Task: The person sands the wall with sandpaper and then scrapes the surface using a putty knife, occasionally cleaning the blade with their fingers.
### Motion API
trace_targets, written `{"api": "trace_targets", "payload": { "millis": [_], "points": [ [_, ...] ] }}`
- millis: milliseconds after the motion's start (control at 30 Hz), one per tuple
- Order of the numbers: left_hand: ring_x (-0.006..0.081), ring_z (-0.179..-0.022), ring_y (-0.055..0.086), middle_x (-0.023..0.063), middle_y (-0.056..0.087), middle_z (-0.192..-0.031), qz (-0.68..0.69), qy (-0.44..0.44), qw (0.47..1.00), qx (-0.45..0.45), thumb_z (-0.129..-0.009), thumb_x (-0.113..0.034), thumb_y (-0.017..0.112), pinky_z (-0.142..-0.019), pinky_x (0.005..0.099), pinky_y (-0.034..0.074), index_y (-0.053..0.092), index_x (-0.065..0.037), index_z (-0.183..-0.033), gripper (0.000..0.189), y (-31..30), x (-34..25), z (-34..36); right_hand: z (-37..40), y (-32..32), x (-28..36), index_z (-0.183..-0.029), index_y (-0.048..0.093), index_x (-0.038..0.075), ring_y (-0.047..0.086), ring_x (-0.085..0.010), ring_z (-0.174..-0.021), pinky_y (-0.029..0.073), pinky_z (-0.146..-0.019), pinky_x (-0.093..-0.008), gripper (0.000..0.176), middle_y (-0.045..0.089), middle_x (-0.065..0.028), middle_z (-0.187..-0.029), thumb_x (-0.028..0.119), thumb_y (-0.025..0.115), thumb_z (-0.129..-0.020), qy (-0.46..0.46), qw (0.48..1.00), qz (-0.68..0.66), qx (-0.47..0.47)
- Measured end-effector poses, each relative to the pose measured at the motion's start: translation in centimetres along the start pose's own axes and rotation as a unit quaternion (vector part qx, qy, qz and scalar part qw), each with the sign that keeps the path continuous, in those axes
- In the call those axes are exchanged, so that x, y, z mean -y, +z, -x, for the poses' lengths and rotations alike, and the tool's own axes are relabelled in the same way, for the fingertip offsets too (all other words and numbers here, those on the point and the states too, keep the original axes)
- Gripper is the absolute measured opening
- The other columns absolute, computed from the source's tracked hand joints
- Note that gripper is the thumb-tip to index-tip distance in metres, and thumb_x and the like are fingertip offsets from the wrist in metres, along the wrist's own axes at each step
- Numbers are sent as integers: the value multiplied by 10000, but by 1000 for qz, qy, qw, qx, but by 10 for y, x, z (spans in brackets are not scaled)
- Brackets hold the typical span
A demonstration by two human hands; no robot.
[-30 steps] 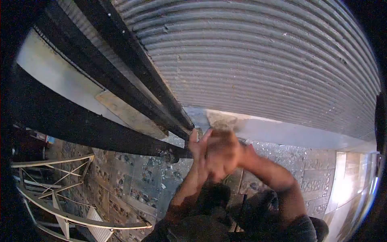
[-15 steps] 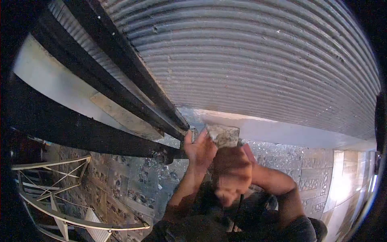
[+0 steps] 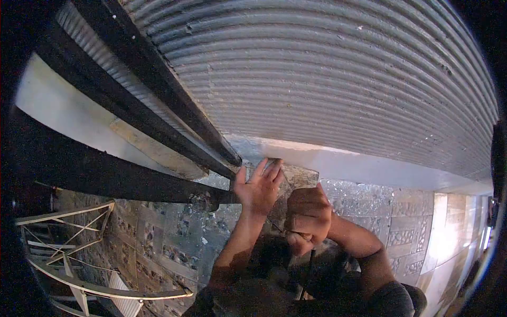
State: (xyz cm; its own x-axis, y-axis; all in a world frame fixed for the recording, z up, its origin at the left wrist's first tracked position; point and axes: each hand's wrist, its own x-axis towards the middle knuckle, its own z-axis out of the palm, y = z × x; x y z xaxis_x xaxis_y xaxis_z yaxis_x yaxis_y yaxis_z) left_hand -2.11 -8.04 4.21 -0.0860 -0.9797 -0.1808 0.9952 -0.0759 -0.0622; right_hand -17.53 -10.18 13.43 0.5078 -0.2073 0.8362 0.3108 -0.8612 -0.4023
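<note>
Scraper [image 3: 302, 176] juts from closed right hand [image 3: 309, 215]. Left hand [image 3: 257, 193] apart, fingers spread by its left edge; wall [image 3: 364, 165] just beyond.

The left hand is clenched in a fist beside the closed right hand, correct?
No, the head view shows the left hand open, its fingers extended, not clenched in a fist. It is beside the right hand, and that one is closed, as you say.

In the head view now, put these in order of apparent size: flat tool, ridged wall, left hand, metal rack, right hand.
1. Ridged wall
2. Metal rack
3. Left hand and right hand: too alike to rank
4. Flat tool, visible part only
</note>
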Motion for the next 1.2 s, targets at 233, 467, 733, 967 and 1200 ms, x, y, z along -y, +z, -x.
{"api": "trace_targets", "payload": {
  "millis": [233, 467, 733, 967, 1200],
  "points": [
    [398, -1243, 343, 280, 260, -1359, -57, 38, 996, -65, -852, -417, 478, -1064, 473, 255, 141, 44, -1377, 775, -1, 3, -1, -15, -17, 27, -499, 413, 141, 438, -184, -419, 329, -405, -322, 324, 359, 8, -485, 263, 569, -755, -83, 996, -7, 35],
    [393, -1186, 404, 291, 312, -1320, -44, 58, 994, -84, -845, -378, 497, -1053, 479, 287, 146, 61, -1361, 763, 9, 7, 1, -9, -32, -13, -522, 417, 161, 473, -214, -465, 374, -432, -351, 390, 422, 7, -525, 417, 571, -774, -34, 994, 21, 99],
    [330, -1092, 502, 237, 498, -1197, -84, -25, 990, -112, -882, -395, 398, -971, 432, 364, 380, 56, -1254, 585, 2, 30, 12, 19, -23, -37, -552, 496, 138, 498, -230, -470, 390, -428, -345, 394, 481, -20, -537, 453, 598, -765, -7, 992, -41, 116],
    [288, -1051, 537, 179, 566, -1135, -155, -26, 988, 9, -914, -370, 316, -955, 390, 390, 505, 13, -1169, 497, -13, 35, 6, -10, -13, 6, -542, 379, 109, 452, -226, -440, 355, -410, -345, 364, 390, -24, -529, 316, 544, -791, -117, 990, -23, 76],
    [267, -1038, 536, 167, 567, -1107, -117, -84, 988, -54, -908, -318, 395, -920, 403, 420, 517, 12, -1150, 427, -68, 18, 2, -1, -13, -3, -637, 492, 77, 520, -274, -485, 400, -425, -384, 262, 466, -58, -536, 295, 588, -745, -14, 981, -11, 195]
  ]
}}
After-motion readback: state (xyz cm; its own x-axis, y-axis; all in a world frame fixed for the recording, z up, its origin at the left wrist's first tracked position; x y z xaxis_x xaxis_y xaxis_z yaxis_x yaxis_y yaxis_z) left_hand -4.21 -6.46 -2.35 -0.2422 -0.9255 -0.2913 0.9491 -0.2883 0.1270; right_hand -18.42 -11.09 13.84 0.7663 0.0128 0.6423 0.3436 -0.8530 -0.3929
